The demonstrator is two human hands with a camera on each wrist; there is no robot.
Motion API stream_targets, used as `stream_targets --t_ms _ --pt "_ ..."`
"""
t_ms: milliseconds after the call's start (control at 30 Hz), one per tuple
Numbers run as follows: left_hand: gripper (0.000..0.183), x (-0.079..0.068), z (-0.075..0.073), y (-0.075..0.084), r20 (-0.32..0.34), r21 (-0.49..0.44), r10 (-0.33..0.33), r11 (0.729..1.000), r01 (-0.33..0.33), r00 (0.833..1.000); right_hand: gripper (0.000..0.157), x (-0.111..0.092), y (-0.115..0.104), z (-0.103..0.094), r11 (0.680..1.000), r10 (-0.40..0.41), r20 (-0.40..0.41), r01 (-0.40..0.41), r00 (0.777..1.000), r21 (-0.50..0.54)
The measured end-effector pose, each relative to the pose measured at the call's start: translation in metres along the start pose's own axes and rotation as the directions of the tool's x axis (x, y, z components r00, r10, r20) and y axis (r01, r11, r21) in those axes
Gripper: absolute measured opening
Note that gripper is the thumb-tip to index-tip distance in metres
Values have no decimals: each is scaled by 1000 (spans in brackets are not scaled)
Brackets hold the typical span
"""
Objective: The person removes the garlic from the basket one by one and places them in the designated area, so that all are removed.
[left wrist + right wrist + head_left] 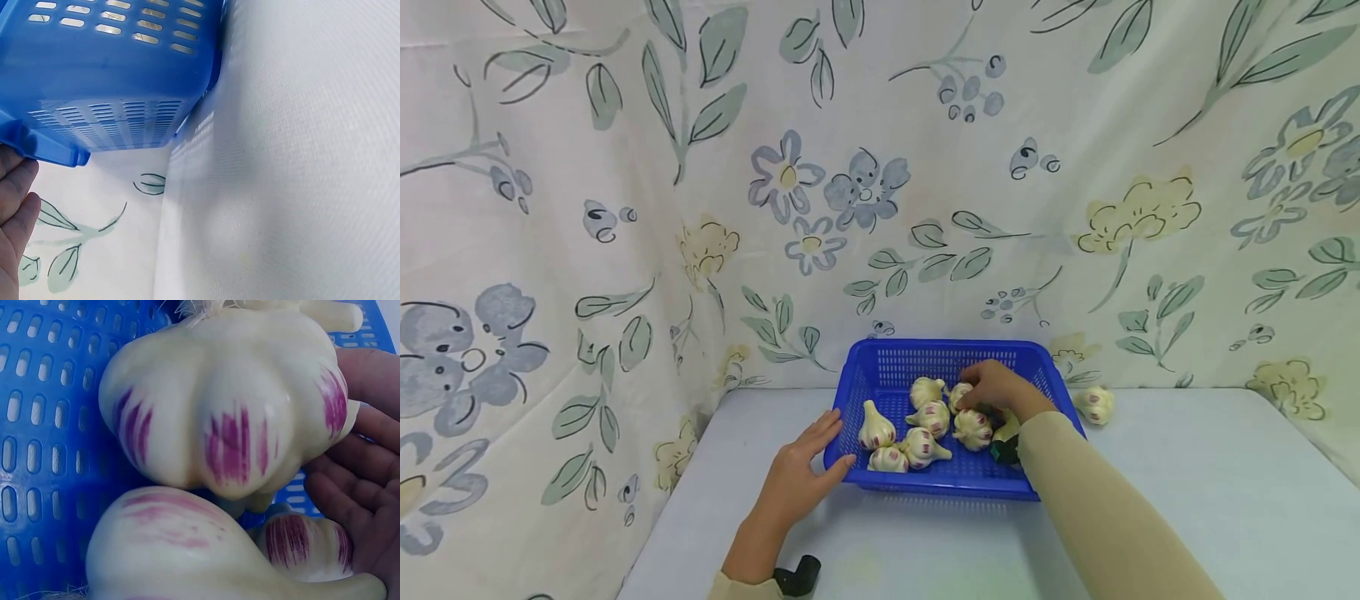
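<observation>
1 garlic bulb (957,398) is pinched by the right hand (1002,390) inside the blue basket (951,486), whose rim is touched by the left hand (805,465), thumb spread; right of both hands, 1 loose bulb (1097,405) is seen.

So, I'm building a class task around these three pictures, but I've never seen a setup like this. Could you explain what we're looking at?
There is no machine here: a person works with two bare hands. The wide picture comes from a head camera; the close ones come from cameras on each wrist. A blue basket of garlic bulbs sits on a white surface, with a loose bulb to its right. The left hand touches the basket's left side. The right hand reaches inside to a bulb; whether it grips it firmly, I can't tell.
</observation>
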State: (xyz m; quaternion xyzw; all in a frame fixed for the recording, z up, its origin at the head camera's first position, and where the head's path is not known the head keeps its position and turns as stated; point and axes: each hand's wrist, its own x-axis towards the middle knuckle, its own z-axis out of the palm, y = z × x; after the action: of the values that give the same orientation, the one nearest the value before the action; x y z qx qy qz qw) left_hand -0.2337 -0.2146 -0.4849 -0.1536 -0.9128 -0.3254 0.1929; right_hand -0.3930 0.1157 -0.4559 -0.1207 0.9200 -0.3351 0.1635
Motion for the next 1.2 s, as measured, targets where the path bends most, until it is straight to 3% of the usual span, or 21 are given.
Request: stream_targets --t_ms 467,633,767,1200 --pt "60 0 0 2 12 -6 -26 1000 26 1000 59 1 4 0 1000 3 7 -3 1000 19" --pt "60 0 0 2 6 -16 -15 1000 15 1000 61 0 4 -2 998 -49 5 48 999 37" --pt "59 0 0 1 6 -17 -12 1000 12 1000 63 -2 2 -3 995 -85 3 85 996 60" --pt "59 0 0 1 12 -16 -17 1000 17 1000 72 2 5 -2 980 -95 -39 100 995 172"
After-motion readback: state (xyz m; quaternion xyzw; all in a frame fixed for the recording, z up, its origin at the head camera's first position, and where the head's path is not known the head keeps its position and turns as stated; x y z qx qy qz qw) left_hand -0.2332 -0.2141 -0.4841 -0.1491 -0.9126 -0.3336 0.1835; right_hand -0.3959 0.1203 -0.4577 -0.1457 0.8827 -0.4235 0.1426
